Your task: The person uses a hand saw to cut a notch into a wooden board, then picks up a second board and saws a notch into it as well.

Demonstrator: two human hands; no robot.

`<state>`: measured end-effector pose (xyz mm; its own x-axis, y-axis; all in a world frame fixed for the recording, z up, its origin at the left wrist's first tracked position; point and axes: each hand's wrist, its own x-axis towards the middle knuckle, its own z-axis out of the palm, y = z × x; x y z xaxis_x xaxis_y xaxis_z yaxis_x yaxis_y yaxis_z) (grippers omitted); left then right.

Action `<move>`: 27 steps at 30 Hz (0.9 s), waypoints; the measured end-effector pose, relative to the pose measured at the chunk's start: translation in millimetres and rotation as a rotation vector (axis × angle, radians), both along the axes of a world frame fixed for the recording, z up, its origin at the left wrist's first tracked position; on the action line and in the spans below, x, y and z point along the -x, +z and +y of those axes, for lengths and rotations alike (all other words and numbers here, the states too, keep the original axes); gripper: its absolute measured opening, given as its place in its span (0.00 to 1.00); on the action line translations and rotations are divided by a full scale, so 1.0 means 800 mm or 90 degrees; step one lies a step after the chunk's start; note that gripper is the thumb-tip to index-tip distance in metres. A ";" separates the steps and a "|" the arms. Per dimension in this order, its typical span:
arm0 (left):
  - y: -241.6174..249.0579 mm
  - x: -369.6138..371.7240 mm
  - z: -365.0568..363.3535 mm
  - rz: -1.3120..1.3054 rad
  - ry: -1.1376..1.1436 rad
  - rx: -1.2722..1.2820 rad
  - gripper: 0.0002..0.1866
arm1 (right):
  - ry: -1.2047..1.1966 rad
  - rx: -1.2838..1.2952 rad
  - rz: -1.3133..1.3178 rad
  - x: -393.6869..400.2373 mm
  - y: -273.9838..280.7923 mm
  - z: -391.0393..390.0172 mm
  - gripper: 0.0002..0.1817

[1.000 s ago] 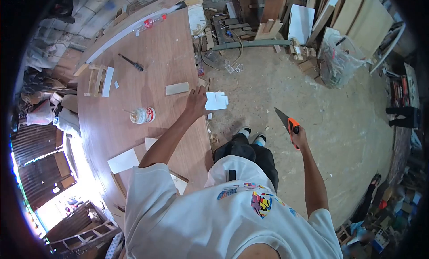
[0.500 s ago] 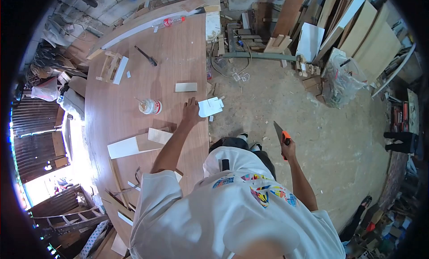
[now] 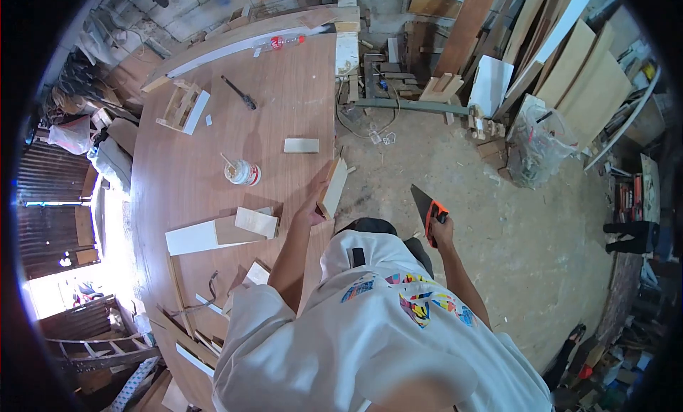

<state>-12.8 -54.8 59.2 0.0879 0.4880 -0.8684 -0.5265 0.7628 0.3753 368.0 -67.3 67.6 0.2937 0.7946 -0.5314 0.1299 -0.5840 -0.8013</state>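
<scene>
Left hand (image 3: 311,210) grasping tilted wooden piece (image 3: 333,189) near right edge of table (image 3: 188,195), centre of frame. Right hand (image 3: 442,231) clenched round orange-handled saw (image 3: 422,204), right of centre. Jar (image 3: 244,173) on table, left of centre.

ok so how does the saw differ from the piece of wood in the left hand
The saw has a dark blade and orange-and-black handle, while the wood piece has a pale face. The saw narrows to a tip; the wood piece is blocky. In this view the saw shows against the floor, while the wood piece overlaps the edge of the table. Both are held in the hands.
</scene>
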 end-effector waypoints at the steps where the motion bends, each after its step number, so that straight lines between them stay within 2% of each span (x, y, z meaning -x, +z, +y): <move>1: -0.017 0.006 -0.003 -0.024 0.005 -0.001 0.37 | 0.029 -0.011 0.006 -0.004 -0.008 0.002 0.06; 2: -0.032 0.011 -0.006 -0.048 0.009 -0.005 0.37 | 0.057 -0.025 0.013 -0.008 -0.015 0.004 0.06; 6: -0.018 0.001 -0.008 -0.105 0.044 -0.063 0.40 | 0.047 -0.005 0.043 -0.014 -0.017 0.011 0.07; 8: -0.006 -0.001 -0.006 -0.229 0.076 -0.140 0.35 | 0.039 0.015 0.060 -0.016 -0.012 0.011 0.07; 11: -0.031 0.014 -0.009 -0.180 0.079 -0.072 0.34 | 0.060 0.003 -0.003 -0.024 -0.035 0.005 0.06; 15: -0.024 0.012 -0.019 -0.215 0.056 -0.056 0.34 | 0.018 0.026 -0.010 -0.015 0.000 0.002 0.05; 17: -0.032 0.004 -0.021 -0.299 0.078 -0.183 0.35 | 0.029 0.051 0.015 -0.013 0.006 0.005 0.05; 18: -0.017 -0.004 -0.021 -0.297 0.076 -0.183 0.35 | 0.027 0.050 0.018 -0.009 0.011 0.006 0.05; 20: 0.045 -0.030 -0.020 -0.345 0.122 -0.319 0.37 | 0.051 0.034 0.027 0.001 0.030 0.011 0.06; 21: 0.064 -0.037 -0.018 -0.345 0.118 -0.319 0.37 | 0.048 0.033 0.028 0.008 0.045 0.014 0.06; 23: 0.089 -0.049 -0.017 -0.575 0.075 -0.285 0.44 | 0.110 -0.020 0.087 0.024 0.081 0.018 0.10; 24: 0.093 -0.058 -0.017 -0.576 0.070 -0.283 0.44 | 0.105 -0.020 0.087 0.031 0.100 0.021 0.10; 26: 0.098 -0.074 -0.014 -0.733 -0.024 -0.331 0.51 | 0.182 -0.080 0.069 0.045 0.138 0.028 0.14; 27: 0.091 -0.081 -0.014 -0.779 -0.045 -0.268 0.55 | 0.177 -0.081 0.070 0.053 0.156 0.031 0.14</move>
<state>52.0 -65.8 132.0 0.7479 0.6637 0.0114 -0.6594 0.7448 -0.1019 325.6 -42.7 192.1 0.0034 0.8987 -0.4385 0.1791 -0.4319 -0.8839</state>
